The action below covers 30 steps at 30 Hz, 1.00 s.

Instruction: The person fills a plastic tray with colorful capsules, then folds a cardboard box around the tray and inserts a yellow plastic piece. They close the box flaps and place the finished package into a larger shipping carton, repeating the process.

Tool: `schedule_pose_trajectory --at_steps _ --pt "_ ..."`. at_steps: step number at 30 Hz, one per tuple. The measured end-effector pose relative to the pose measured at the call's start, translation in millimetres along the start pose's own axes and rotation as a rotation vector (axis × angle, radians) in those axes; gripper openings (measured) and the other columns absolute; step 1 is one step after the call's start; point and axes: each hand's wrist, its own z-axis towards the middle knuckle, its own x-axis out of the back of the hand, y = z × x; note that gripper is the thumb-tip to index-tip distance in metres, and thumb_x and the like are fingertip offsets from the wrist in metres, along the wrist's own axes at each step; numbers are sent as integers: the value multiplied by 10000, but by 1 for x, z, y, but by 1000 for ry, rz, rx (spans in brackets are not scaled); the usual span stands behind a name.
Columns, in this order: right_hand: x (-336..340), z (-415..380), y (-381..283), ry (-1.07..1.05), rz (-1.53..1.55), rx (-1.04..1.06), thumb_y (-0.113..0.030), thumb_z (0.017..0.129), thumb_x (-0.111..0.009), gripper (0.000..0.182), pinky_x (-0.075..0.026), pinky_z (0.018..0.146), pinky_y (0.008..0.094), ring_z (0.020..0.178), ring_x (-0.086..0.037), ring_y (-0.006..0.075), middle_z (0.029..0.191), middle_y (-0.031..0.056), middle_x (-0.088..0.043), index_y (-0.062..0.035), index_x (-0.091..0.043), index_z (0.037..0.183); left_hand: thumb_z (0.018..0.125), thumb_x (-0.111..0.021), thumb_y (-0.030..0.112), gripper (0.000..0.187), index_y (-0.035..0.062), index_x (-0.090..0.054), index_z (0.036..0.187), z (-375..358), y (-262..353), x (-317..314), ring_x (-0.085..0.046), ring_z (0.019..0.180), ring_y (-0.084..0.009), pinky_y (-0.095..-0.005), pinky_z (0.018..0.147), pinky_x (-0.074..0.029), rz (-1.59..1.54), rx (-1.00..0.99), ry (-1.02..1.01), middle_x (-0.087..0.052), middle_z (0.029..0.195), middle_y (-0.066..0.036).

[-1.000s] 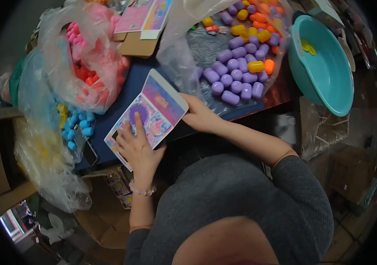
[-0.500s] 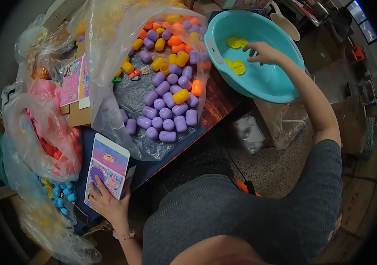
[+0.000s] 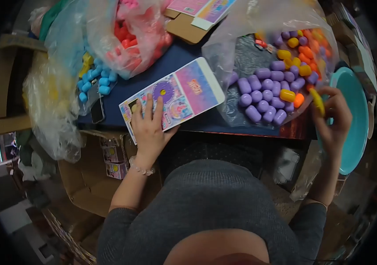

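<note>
My left hand (image 3: 148,126) lies across a printed cardboard box (image 3: 199,88), its fingers spread over the front and its thumb at the near edge. The box front has a pink and blue design with a purple ring (image 3: 167,88) around a yellow centre. My right hand (image 3: 336,117) pinches a yellow plastic disc (image 3: 317,102), seen nearly edge-on, above the table's right corner. Just beyond that hand is a turquoise basin (image 3: 356,132), its inside partly hidden by the hand. A clear plastic bag (image 3: 228,108) of purple capsules (image 3: 266,95), with yellow and orange ones, lies between my hands.
Bags of red pieces (image 3: 129,44) and blue pieces (image 3: 95,75) lie on the left, near a phone (image 3: 97,110). Another printed carton (image 3: 188,28) is at the back. An open cardboard box (image 3: 82,183) with small printed boxes (image 3: 115,170) stands below the table edge.
My right hand has come out of the basin toward the table with a yellow disc pinched in it. My left hand stays on the box. The camera view has turned left.
</note>
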Motion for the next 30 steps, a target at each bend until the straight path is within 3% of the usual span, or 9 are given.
schedule_pose_trajectory --at_steps 2,6,10,14,16,23,26,27,30 --pt "-70 10 -27 -43 -22 360 53 721 -684 201 -455 542 277 690 -595 180 903 61 -612 -35 -524 804 621 -855 391 864 80 -517 1353 0 -4 1 -471 1217 -459 -521 1007 -387 -7 15 -18 -503 1372 -185" --pt "-187 20 -44 -162 -88 620 -64 758 -687 174 -516 618 308 836 -646 224 1016 77 -619 -58 -563 881 608 -857 393 861 89 -530 1344 4 -7 6 -486 1195 -462 -511 976 -414 -46 7 -51 -503 1367 -185" --pt "-218 19 -58 -389 -80 644 -79 743 -740 230 -532 662 331 840 -638 245 979 86 -630 -47 -609 929 599 -868 317 864 85 -516 1353 5 -11 5 -484 1195 -464 -509 970 -419 -106 8 -73 -499 1367 -184" --pt "-222 21 -58 -342 -94 628 -66 762 -729 216 -525 666 353 839 -630 265 968 100 -626 -40 -620 947 585 -872 264 887 70 -495 1364 4 -22 9 -477 1207 -460 -507 990 -414 -156 -31 -146 -485 1392 -170" --pt "-227 24 -59 -360 59 314 -79 779 -700 174 -524 713 370 872 -611 287 970 104 -610 -34 -604 918 578 -874 248 883 63 -501 1356 2 -30 10 -475 1213 -454 -498 1001 -412 -180 -54 -144 -479 1404 -164" --pt "-242 94 -70 -570 -83 304 -106 781 -696 161 -526 725 398 793 -657 318 858 154 -672 2 -692 901 561 -874 227 879 97 -521 1355 26 -60 23 -495 1219 -395 -460 972 -460 -299 -122 -234 -506 1409 -131" --pt "-275 153 -62 -723 -7 380 -153 779 -721 188 -536 747 366 803 -680 302 863 160 -701 -26 -728 919 530 -877 333 804 80 -627 1252 66 -83 41 -644 1025 -295 -375 864 -514 -325 -125 -391 -675 1152 -141" --pt "-278 148 -63 -729 -6 375 -153 779 -721 188 -536 747 366 803 -680 302 863 160 -701 -26 -728 919 499 -890 373 784 35 -670 1172 76 -93 34 -696 861 -276 -352 806 -533 -386 -168 -339 -715 976 -155" --pt "-308 182 -43 -745 -35 370 -146 784 -717 187 -535 743 364 804 -679 300 866 157 -701 -23 -727 925 471 -908 417 821 -30 -681 1121 106 -110 30 -708 825 -262 -329 775 -544 -459 -171 -469 -717 918 -168"
